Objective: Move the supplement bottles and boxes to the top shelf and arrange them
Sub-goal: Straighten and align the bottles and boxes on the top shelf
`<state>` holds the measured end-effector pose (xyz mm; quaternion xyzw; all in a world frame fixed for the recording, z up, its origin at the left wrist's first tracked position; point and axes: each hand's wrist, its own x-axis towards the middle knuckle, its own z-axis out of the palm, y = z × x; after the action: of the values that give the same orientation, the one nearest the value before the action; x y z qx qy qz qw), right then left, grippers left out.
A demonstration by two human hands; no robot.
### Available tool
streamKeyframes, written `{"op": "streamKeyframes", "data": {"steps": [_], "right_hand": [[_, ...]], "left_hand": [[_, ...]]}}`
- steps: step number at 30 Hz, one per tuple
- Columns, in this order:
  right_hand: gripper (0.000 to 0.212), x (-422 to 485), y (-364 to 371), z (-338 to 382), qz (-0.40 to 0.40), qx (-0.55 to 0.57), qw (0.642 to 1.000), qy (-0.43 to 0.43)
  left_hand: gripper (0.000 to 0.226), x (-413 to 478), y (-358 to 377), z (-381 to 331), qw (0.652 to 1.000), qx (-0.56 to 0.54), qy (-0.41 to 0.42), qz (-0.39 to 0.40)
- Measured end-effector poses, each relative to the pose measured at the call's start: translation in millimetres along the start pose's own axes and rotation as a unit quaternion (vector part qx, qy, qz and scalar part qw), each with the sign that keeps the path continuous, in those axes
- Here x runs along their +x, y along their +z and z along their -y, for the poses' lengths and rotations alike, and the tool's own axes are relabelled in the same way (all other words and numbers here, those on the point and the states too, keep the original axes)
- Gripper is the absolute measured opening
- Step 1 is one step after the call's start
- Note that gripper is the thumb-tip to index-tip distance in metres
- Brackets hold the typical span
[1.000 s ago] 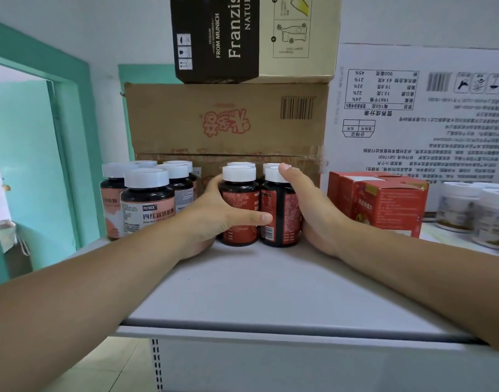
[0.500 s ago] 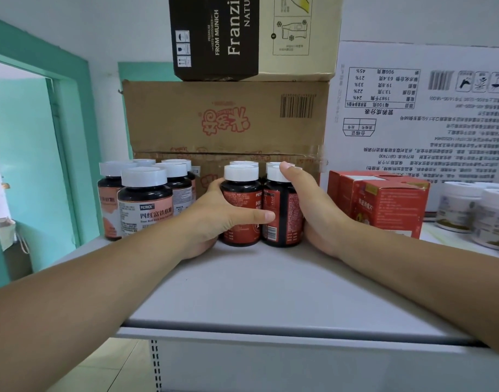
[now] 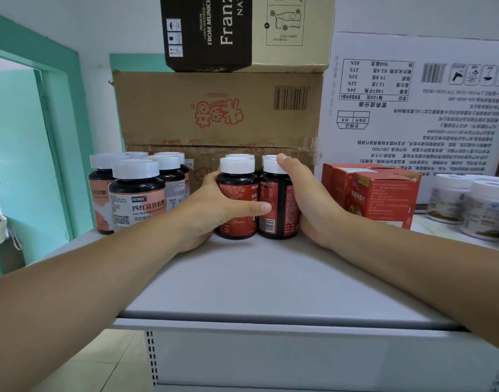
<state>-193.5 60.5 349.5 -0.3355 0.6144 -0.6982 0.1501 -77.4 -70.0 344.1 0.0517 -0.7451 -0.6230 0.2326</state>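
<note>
Illumination is even, diffuse and moderately bright. The doorway (image 3: 5, 114) at far left reads brightest, and its upper part is washed out. Soft, faint shadows lie on the shelf (image 3: 271, 278) beneath the forearms (image 3: 73, 292). There is no hard glare. Centre focus is sharp, and labels on the bottles (image 3: 240, 190) are legible. Wide-angle distortion tilts the door frame (image 3: 73, 123) and stretches the forearms at the lower corners.

rear bottles (image 3: 240, 156) mostly hidden, top carton (image 3: 208, 32) cropped

The left hand (image 3: 211, 213) and right hand (image 3: 310, 202) clasp the red-labelled bottles (image 3: 238, 190) on the shelf (image 3: 256, 281).
</note>
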Motion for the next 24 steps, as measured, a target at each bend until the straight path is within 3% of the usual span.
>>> {"op": "streamKeyframes", "data": {"steps": [11,19,24], "right_hand": [[0.082,-1.9,1.6,-0.8,-0.008,-0.012,1.000,-0.006],[0.066,-10.1,-0.4,0.5,0.014,-0.022,0.999,-0.024],[0.073,-12.0,-2.0,-0.8,0.020,-0.032,0.999,-0.031]], "left_hand": [[0.114,-0.9,-0.4,0.6,1.000,-0.001,0.002,0.008],[0.120,0.4,-0.9,4.0,1.000,0.001,-0.004,-0.004],[0.107,5.1,-4.0,9.0,1.000,-0.015,0.001,0.007]]}}
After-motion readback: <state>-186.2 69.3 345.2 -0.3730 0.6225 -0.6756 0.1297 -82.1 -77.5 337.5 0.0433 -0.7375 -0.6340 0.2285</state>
